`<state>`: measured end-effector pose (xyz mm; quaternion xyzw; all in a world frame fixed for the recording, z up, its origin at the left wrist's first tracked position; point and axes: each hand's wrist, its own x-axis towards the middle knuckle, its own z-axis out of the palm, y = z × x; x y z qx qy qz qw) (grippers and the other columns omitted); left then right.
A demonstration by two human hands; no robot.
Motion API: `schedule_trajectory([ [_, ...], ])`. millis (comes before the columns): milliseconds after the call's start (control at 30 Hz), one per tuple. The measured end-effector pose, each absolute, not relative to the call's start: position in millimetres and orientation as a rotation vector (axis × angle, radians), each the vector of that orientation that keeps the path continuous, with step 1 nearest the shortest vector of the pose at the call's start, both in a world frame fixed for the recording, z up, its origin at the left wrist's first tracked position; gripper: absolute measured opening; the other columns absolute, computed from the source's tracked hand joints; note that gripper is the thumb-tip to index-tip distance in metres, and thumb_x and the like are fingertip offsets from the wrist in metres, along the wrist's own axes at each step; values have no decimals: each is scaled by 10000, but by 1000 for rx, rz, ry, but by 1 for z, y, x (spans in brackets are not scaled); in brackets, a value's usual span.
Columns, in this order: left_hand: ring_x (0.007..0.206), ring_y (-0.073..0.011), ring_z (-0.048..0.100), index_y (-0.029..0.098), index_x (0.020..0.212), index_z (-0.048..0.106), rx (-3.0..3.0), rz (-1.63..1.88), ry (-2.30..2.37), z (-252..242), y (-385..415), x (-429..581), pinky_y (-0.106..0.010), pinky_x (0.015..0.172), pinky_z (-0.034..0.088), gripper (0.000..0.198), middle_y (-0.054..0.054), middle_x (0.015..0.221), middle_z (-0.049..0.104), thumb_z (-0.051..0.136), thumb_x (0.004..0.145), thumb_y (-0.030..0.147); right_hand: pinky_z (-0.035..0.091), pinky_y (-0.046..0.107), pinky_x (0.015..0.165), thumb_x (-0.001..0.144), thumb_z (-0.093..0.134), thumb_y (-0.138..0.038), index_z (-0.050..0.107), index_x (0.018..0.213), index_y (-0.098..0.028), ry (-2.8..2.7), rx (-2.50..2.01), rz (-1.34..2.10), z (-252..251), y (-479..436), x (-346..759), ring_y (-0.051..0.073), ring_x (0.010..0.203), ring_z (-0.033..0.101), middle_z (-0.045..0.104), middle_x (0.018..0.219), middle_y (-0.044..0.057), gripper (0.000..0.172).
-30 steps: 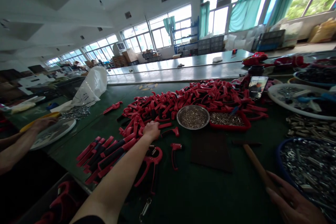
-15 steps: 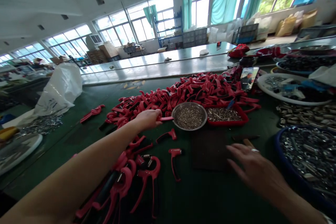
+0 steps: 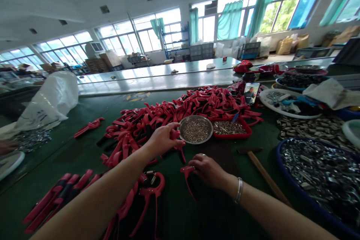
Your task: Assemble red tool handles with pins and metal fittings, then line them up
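A big heap of red plastic handle parts [image 3: 197, 105] covers the green table [image 3: 84, 146]. My left hand [image 3: 163, 138] is closed on one red handle part [image 3: 180, 148] at the heap's near edge, beside a round metal bowl of small screws [image 3: 196, 129]. My right hand [image 3: 206, 168] rests on another red handle piece [image 3: 188, 174] lying on a dark mat [image 3: 222, 157], its fingers curled over that piece. Assembled red grips with springs [image 3: 149, 191] lie just below my left forearm.
A red tray of small metal pins [image 3: 230, 128] sits right of the bowl. A wooden-handled hammer [image 3: 264, 176] lies at right, near a blue basin of metal rings [image 3: 317, 172]. A phone [image 3: 251, 93] stands behind the heap. Another person's hand [image 3: 7, 145] shows at far left.
My left hand drew back from the heap with a red part. My right hand left the hammer handle and came in to the red piece on the mat.
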<state>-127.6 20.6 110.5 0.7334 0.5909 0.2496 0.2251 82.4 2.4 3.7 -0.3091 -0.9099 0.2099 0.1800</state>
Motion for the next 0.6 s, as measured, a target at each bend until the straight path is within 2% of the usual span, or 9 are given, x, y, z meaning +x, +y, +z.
schedule_trajectory([
  [100,637,-124,560,124,1185,496,1904,756,1521,92,19,-117,-244,633,455,612,16,702,593,667,651,369,426,274,788,818,501,-185,599,1036,-186,-2500,-909,677,5,0,122,166,882,548,581,984,75,239],
  [267,640,-139,567,145,1218,476,1854,769,1430,47,12,-76,-277,642,470,655,14,673,584,693,639,360,439,307,775,814,519,-251,607,1035,-179,-2431,-1107,662,2,4,178,181,851,562,589,945,77,248],
  [400,811,-201,589,130,1198,484,1704,867,1563,2,-7,-47,-361,798,460,636,-79,889,635,656,668,436,436,325,815,821,514,-277,613,1039,-202,-2428,-1103,639,-1,4,191,193,908,556,597,974,76,252],
  [500,1086,-239,484,147,1260,430,1714,865,1718,-20,-33,-40,-359,959,361,688,-123,1202,522,645,675,439,440,335,817,829,496,-278,612,1042,-210,-2444,-1082,615,-2,6,190,197,918,554,599,994,78,252],
  [600,1171,-255,401,153,1321,367,1812,675,1923,-24,-57,-38,-354,995,308,674,-122,1279,453,550,748,456,443,350,808,822,496,-260,619,1039,-202,-2509,-1108,512,0,12,184,212,911,556,602,985,84,256],
])
